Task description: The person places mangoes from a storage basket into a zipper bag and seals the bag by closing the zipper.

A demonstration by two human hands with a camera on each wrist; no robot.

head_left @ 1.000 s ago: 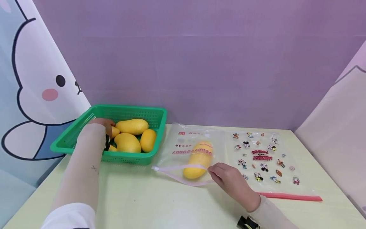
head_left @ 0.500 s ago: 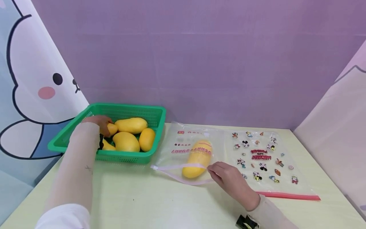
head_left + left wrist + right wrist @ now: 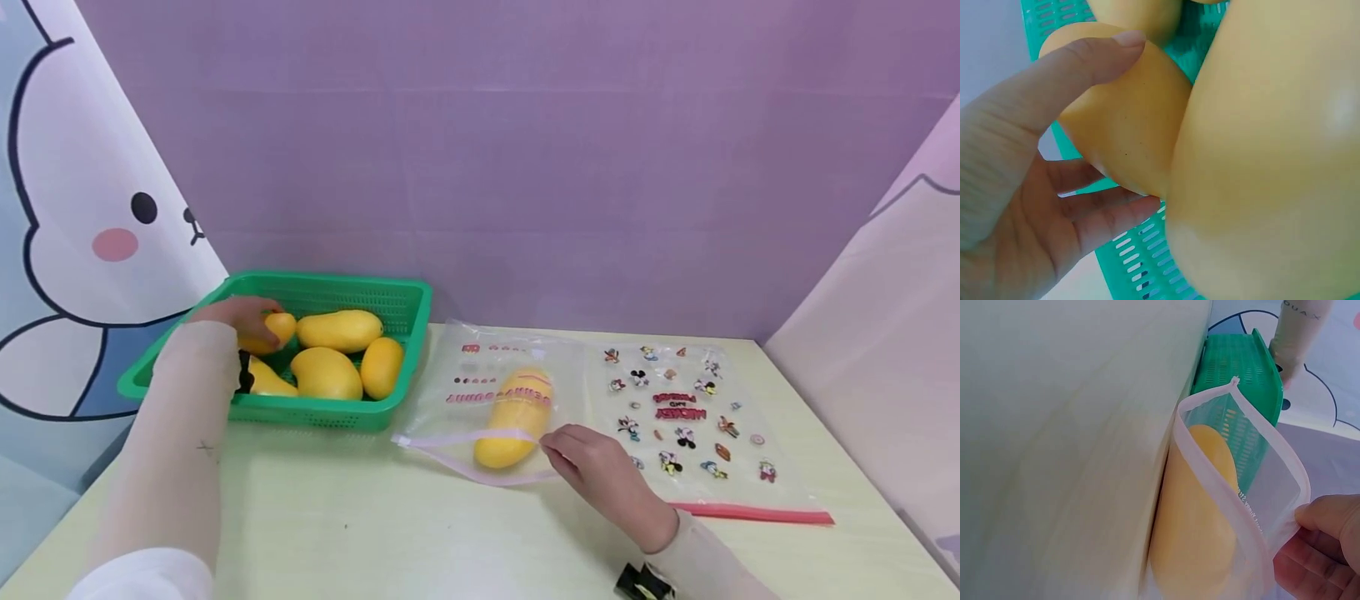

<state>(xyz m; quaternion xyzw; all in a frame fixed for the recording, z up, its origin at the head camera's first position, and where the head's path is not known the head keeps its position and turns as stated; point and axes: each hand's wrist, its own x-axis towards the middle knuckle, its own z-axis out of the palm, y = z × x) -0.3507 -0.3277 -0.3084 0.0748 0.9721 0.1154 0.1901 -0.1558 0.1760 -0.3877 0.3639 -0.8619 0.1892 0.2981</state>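
Observation:
My left hand (image 3: 238,313) is inside the left part of the green plastic basket (image 3: 315,414), holding a yellow mango (image 3: 279,330). In the left wrist view the thumb lies over this mango (image 3: 1129,119) and the fingers reach beneath it; another mango (image 3: 1272,156) fills the right side, close to the camera. My right hand (image 3: 609,483) pinches the open mouth of a clear zip bag (image 3: 435,375) by its pale pink edge. Inside the bag lies one mango (image 3: 501,452). The right wrist view shows the bag's mouth (image 3: 1210,469) gaping around that mango.
Several other mangoes (image 3: 327,375) lie in the basket. Right of the zip bag, a second clear bag (image 3: 738,450) with cartoon prints and a red zip strip (image 3: 757,512) lies flat on the table (image 3: 360,533). A purple backdrop (image 3: 510,167) stands behind.
My left hand has shifted left and slightly back in the basket, and more of the mango in it shows. My right hand keeps its pinch on the bag. The head view has turned slightly.

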